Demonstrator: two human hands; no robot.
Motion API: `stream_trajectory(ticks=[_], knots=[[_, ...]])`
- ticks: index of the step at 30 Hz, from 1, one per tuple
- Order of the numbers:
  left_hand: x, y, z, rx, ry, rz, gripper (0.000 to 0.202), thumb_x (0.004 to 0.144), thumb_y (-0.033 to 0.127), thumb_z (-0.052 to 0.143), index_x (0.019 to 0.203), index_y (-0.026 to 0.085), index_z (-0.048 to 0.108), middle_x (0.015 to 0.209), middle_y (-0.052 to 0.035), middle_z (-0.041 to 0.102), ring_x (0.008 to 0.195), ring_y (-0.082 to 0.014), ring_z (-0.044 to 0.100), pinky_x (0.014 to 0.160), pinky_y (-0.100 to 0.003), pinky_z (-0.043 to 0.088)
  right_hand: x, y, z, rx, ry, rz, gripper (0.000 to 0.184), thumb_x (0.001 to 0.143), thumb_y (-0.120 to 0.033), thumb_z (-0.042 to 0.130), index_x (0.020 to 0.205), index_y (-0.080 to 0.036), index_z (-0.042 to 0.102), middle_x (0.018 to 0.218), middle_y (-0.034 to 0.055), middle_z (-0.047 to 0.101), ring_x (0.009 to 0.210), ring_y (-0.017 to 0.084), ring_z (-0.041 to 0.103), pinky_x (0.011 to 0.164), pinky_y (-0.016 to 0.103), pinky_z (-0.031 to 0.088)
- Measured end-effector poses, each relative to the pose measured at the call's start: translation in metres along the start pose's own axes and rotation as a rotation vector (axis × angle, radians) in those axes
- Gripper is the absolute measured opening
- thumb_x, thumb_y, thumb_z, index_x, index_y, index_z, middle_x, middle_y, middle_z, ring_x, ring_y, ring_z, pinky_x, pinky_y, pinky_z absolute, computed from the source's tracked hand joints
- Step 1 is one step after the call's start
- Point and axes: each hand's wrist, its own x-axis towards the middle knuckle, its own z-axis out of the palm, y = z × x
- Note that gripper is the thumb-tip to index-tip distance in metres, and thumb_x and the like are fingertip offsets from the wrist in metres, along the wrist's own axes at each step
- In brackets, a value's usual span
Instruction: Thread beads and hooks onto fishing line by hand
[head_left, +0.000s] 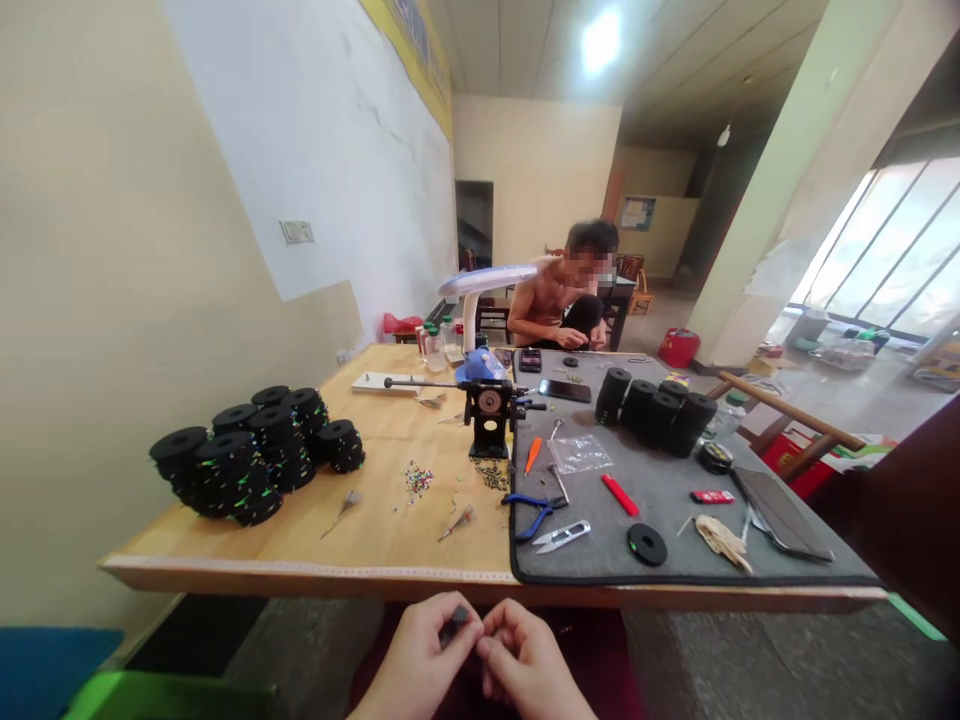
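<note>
My left hand [424,655] and my right hand [525,660] meet below the near edge of the wooden table [247,565], over my lap. Both are closed in a pinch. Between the left fingers sits a small dark object [454,624]; the right fingertips touch its end. What the object is I cannot make out. Nearest on the table are a grey mat [675,520], blue-handled pliers [534,508], silver thread snips [561,537] and a loose black disc [646,544].
Stacks of black spools [251,455] stand at the table's left, more black spools [656,408] on the mat's far side. A small hand-crank device [487,405] and a white lamp [487,285] stand mid-table. Another person [566,295] sits beyond the far end. A chair [787,420] stands right.
</note>
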Motion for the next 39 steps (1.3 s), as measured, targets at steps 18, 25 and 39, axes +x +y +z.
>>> stream_trajectory(ticks=[18, 25, 39], knots=[[0.096, -0.033, -0.072, 0.759, 0.109, 0.022, 0.014, 0.079, 0.026, 0.056, 0.086, 0.019, 0.065, 0.094, -0.012, 0.068, 0.092, -0.029, 0.059, 0.078, -0.037, 0.04, 0.012, 0.012, -0.017, 0.177, 0.178, 0.038, 0.061, 0.051, -0.078, 0.062, 0.061, -0.023, 0.038, 0.029, -0.0145, 0.028, 0.026, 0.003, 0.02, 0.032, 0.017, 0.011], [0.139, -0.009, -0.042, 0.687, 0.004, 0.237, 0.018, 0.082, 0.015, 0.048, 0.086, 0.02, 0.066, 0.091, -0.0079, 0.068, 0.091, -0.0226, 0.059, 0.082, -0.032, 0.04, 0.011, 0.019, -0.022, 0.207, 0.19, 0.05, 0.064, 0.049, -0.082, 0.06, 0.063, -0.022, 0.041, 0.027, -0.0137, 0.03, 0.027, 0.003, 0.02, 0.034, 0.017, 0.012], [0.189, -0.02, -0.026, 0.593, -0.155, 0.256, 0.013, 0.068, 0.009, 0.056, 0.063, 0.02, 0.059, 0.076, -0.0065, 0.065, 0.076, -0.0229, 0.058, 0.072, -0.03, 0.041, 0.007, 0.022, -0.022, 0.309, 0.146, 0.07, 0.062, 0.052, -0.077, 0.064, 0.066, -0.022, 0.039, 0.04, -0.0043, 0.057, 0.025, 0.003, 0.027, 0.032, 0.016, 0.014]])
